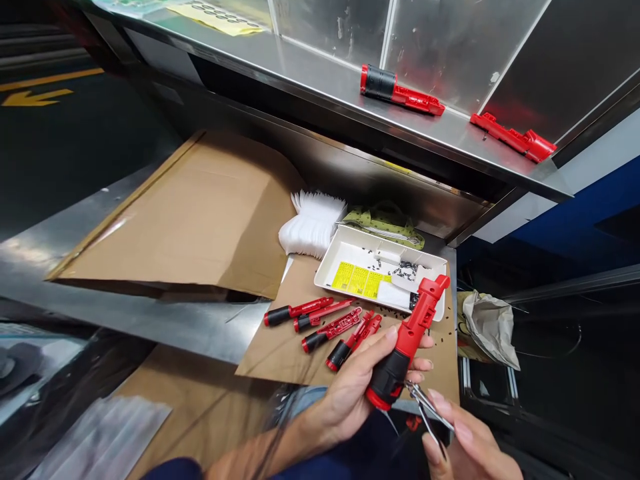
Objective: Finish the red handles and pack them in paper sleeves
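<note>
Left hand (350, 393) clenched round red-and-black tool handle (395, 360), steadying it for right hand (465, 443) pinching steel tweezers (425, 407), white parts tray (360, 235) right there within reach

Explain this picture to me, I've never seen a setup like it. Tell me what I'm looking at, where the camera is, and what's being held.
There is no machine here. These are a person's own bare hands, filmed by one camera worn on their head, looking forward and down.

The left hand grips a red-and-black handle. The right hand pinches a small metal tool close to the handle's lower end.

Beneath them is a cardboard sheet with four more handles lying on it. Just beyond those sits a white tray holding small black parts, and some of these are scattered on the cardboard. A stack of white pieces stands to the tray's left. Higher up, a steel shelf carries a red-and-black piece and a red shell.
</note>
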The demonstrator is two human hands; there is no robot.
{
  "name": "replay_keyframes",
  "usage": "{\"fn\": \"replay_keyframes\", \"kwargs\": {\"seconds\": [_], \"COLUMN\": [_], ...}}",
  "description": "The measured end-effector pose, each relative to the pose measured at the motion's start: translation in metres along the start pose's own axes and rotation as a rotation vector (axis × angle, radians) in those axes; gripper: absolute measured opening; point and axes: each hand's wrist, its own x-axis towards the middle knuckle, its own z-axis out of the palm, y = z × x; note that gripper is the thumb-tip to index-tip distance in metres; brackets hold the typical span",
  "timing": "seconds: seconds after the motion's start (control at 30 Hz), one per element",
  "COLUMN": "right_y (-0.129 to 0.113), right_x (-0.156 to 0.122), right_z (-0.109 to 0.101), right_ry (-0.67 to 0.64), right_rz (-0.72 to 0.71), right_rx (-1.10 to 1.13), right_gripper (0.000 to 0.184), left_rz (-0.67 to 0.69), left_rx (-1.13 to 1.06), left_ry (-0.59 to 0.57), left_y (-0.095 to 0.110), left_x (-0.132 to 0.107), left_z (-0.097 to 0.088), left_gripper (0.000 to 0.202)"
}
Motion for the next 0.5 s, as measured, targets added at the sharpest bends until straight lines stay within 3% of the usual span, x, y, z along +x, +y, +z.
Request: {"fn": "replay_keyframes", "kwargs": {"seconds": [0.2, 0.37, 0.5], "right_y": [0.012, 0.004, 0.004], "right_x": [0.004, 0.010, 0.012], "right_z": [0.003, 0.003, -0.001], "right_ry": [0.012, 0.043, 0.035], "right_rz": [-0.327, -0.288, -0.349], "right_rx": [-0.125, -0.112, -0.065], "right_gripper": [0.017, 0.017, 0.023], "left_rz": [-0.009, -0.027, -0.029], "left_rx": [0.005, 0.032, 0.015], "left_ry": [0.025, 0.047, 0.025], "left_y": [0.001, 0.005, 0.003], "left_x": [-0.005, -0.010, -0.009], "left_z": [-0.002, 0.001, 0.000], "left_gripper": [0.052, 0.057, 0.060]}}
